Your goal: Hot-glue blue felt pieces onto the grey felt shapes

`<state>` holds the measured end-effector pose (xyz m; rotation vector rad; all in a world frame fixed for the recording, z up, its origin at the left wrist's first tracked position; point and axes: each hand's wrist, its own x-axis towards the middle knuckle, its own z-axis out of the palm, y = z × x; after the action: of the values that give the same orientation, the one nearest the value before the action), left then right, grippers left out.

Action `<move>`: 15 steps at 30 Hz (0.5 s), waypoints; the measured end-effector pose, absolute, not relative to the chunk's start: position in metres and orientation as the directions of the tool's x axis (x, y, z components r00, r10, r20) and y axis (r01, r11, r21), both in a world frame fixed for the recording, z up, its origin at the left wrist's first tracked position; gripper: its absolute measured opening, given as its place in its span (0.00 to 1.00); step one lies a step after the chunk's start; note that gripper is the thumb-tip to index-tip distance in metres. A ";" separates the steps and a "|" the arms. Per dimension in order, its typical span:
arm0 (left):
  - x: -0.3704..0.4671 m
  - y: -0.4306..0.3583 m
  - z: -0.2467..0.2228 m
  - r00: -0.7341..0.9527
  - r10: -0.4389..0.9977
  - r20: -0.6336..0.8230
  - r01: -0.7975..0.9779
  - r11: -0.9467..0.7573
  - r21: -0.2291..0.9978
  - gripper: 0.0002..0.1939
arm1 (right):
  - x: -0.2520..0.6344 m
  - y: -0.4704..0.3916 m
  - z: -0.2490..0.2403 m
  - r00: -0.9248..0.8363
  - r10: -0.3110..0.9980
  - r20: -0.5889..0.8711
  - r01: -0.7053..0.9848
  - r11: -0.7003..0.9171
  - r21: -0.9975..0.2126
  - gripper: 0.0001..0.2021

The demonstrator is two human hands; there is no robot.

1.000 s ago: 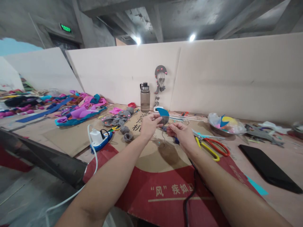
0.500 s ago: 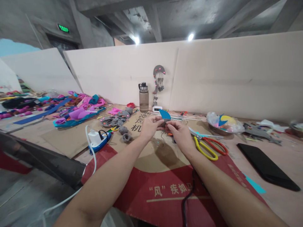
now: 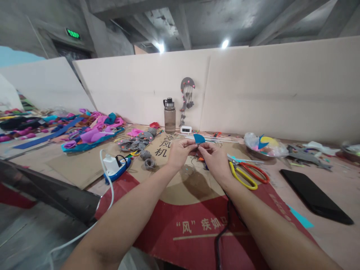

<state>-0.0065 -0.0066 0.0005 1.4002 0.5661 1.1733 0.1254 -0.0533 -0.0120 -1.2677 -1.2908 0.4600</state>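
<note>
A small blue piece that looks like felt [image 3: 199, 138], with a curved edge, stands up between my fingertips above the cardboard. My left hand [image 3: 180, 152] pinches its lower left side, and my right hand [image 3: 216, 158] pinches it from the right. The fingers partly hide its lower edge. Grey thread [image 3: 192, 162] dangles beneath the hands. To the right of my right hand lie scissors [image 3: 244, 173] with one yellow and one red handle. Left of my left hand sit a small coil of grey yarn [image 3: 149, 164] and a grey yarn ball [image 3: 145, 154].
A water bottle [image 3: 170, 116] stands at the back, beside a grey moon-shaped hanging ornament [image 3: 187, 84] on the board. A black phone [image 3: 315, 197] lies right; a bowl [image 3: 260, 152] holds bagged scraps. A blue power strip [image 3: 118, 171] and colourful felt pieces [image 3: 95, 133] are left.
The blue piece has tipped and turned between my fingers, and its grey part no longer shows. Both hands stay close together. The whole view has shifted slightly.
</note>
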 end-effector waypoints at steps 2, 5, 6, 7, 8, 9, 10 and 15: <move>-0.007 -0.006 0.000 0.384 0.866 0.320 -0.294 -0.214 0.932 0.16 | 0.125 -0.054 -0.012 0.301 0.840 0.452 0.387 0.326 -0.863 0.09; -0.007 -0.005 -0.001 0.388 0.870 0.305 -0.310 -0.188 0.932 0.16 | 0.126 -0.053 -0.012 0.289 0.842 0.456 0.382 0.336 -0.861 0.09; -0.007 -0.005 -0.001 0.392 0.870 0.299 -0.311 -0.180 0.933 0.16 | 0.126 -0.052 -0.013 0.286 0.846 0.450 0.367 0.337 -0.867 0.10; -0.007 -0.005 -0.001 0.396 0.870 0.295 -0.307 -0.177 0.935 0.16 | 0.127 -0.051 -0.013 0.282 0.852 0.441 0.350 0.337 -0.874 0.10; -0.008 -0.005 -0.001 0.400 0.868 0.294 -0.301 -0.178 0.937 0.16 | 0.127 -0.050 -0.014 0.277 0.858 0.432 0.338 0.334 -0.880 0.10; -0.008 -0.005 0.000 0.405 0.865 0.296 -0.293 -0.184 0.938 0.16 | 0.128 -0.049 -0.014 0.273 0.863 0.426 0.333 0.331 -0.883 0.10; -0.008 -0.006 0.000 0.408 0.862 0.300 -0.287 -0.191 0.939 0.16 | 0.128 -0.048 -0.014 0.267 0.864 0.426 0.337 0.331 -0.881 0.10; -0.008 -0.008 0.003 0.415 0.854 0.315 -0.282 -0.208 0.937 0.17 | 0.130 -0.049 -0.011 0.236 0.830 0.505 0.471 0.357 -0.807 0.09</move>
<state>-0.0076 -0.0077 0.0025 1.4146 0.5505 1.1360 0.1297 -0.0493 -0.0106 -1.2799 -1.4039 0.3722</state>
